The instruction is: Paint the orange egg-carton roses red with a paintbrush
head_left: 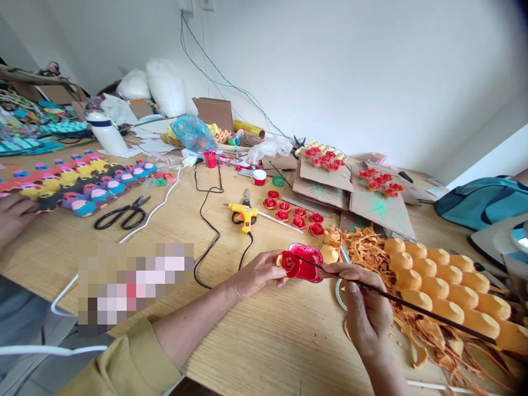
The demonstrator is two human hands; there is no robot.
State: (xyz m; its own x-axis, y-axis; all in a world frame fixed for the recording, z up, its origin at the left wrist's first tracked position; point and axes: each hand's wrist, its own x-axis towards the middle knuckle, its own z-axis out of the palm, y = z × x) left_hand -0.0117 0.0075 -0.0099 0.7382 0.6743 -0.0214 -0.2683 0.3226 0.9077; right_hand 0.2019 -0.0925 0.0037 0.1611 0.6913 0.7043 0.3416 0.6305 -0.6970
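Note:
My left hand (262, 272) is closed on a small rose (290, 264) with red petals and an orange base, holding it up over the table. In my right hand (367, 302) is a long dark paintbrush (429, 312), gripped like a pen. Its tip reaches the right edge of the rose; whether it touches cannot be made out. Right behind the rose sits a shallow dish (312, 270) of red paint, partly covered by the rose and the brush. Several red roses (298, 221) stand on the table beyond it.
Orange blocks (447, 279) and peeled shavings (363, 247) lie at right. A yellow glue gun (244, 214), its cord, and black scissors (122, 214) lie further left. Cardboard sheets (381, 209) carry more roses. Another person's hand (16, 217) is at the left edge, beside colourful bird figures (84, 204).

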